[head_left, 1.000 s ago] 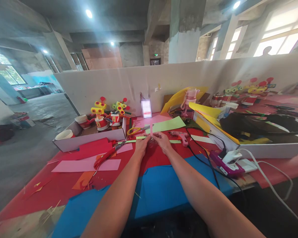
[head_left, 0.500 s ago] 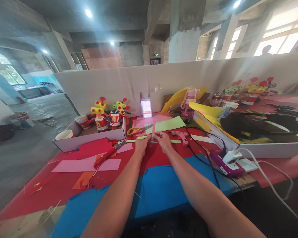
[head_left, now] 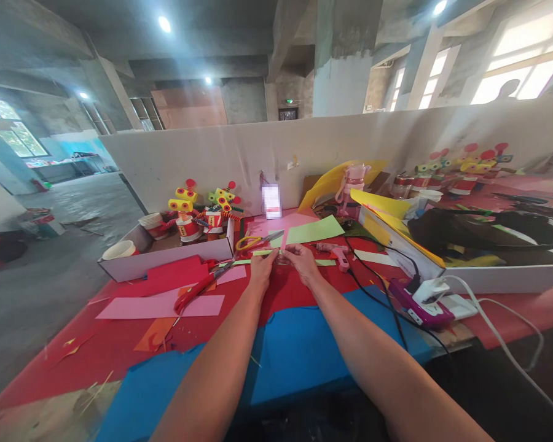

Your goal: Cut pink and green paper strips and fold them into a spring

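At the middle of the red-covered table, my left hand (head_left: 262,268) and my right hand (head_left: 303,263) are close together, fingers pinched. Between their fingertips a narrow pink paper strip (head_left: 284,238) stands upright. A light green paper strip (head_left: 261,252) shows at my left fingertips, crossing near the pink one; the exact joint is hidden. Just beyond lie yellow-handled scissors (head_left: 249,243) and a wide light green paper sheet (head_left: 317,229). Right of my right hand rests a pink glue gun (head_left: 337,255). Red-handled scissors (head_left: 195,293) lie left of my left hand.
Paper-cup figures (head_left: 187,228) and stacked cups stand in a box (head_left: 166,261) at left. A larger white box (head_left: 498,278) holds yellow sheets and a black bag. Cables run to a purple power strip (head_left: 419,307). Blue paper (head_left: 299,344) lies under my forearms.
The upright pink strip has dipped slightly between my fingertips. My hands stay almost in place. A dark silhouette by the far right windows has shifted right.
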Tool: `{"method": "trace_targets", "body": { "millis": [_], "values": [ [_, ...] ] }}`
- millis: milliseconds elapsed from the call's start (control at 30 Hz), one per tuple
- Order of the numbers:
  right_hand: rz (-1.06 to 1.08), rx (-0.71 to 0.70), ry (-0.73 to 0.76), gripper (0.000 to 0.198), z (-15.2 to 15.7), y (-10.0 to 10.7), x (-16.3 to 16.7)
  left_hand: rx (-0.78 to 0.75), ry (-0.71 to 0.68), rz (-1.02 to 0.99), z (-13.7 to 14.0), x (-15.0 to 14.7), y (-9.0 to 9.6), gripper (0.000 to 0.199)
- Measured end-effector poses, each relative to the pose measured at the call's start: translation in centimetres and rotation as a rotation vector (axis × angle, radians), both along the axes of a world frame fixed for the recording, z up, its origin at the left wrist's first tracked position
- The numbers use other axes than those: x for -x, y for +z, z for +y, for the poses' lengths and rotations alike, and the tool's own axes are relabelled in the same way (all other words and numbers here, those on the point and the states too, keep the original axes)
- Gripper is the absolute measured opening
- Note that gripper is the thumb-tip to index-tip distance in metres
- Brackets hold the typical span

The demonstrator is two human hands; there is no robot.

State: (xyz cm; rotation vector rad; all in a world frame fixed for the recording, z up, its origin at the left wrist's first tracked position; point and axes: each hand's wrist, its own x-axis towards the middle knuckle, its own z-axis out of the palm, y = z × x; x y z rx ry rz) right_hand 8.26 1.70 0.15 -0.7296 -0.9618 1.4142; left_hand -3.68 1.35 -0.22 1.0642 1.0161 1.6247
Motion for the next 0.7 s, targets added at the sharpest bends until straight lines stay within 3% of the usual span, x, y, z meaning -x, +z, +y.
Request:
{"method": "trace_targets", "body": {
  "millis": [233,700],
  "values": [
    [-0.015,0.006,-0.118,0.034,0.28,-0.28,-0.11,0.027,-0.054,0.08,0.22,0.24,-0.26,0.033],
    [0.087,0.008,-0.015,0.036,0.19,-0.37,0.29,-0.001,-0.13,0.06,0.38,0.17,-0.57,0.031]
  ]
}}
